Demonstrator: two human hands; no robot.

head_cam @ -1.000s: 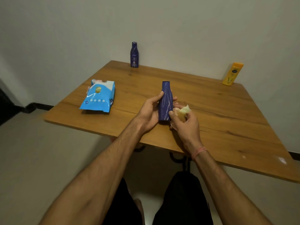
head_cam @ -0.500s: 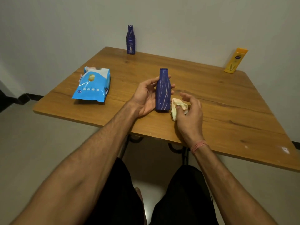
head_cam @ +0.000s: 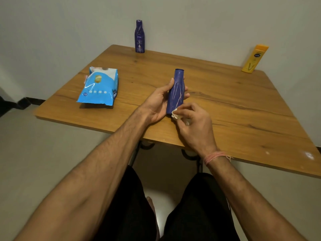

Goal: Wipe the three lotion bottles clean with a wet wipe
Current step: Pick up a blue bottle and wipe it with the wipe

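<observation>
- The left hand cradled the blue bottle near table centre, thumb and fingers curled round its body.
- The right hand pinched the wet wipe against the bottle's base.
- The bottle was judged light, rigid and slippery when wet; grip at mid-body.
- The second blue bottle stood at 12 o'clock and the yellow bottle at 2 o'clock, both by the far edge.
- The wipe pack lay at 9 o'clock; open room lay at 3 o'clock.

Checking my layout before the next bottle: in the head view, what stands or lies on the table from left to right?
Blue wipes pack → far blue bottle by the wall → streaked blue bottle gripped in the left hand → yellow bottle leaning at the far right.
</observation>
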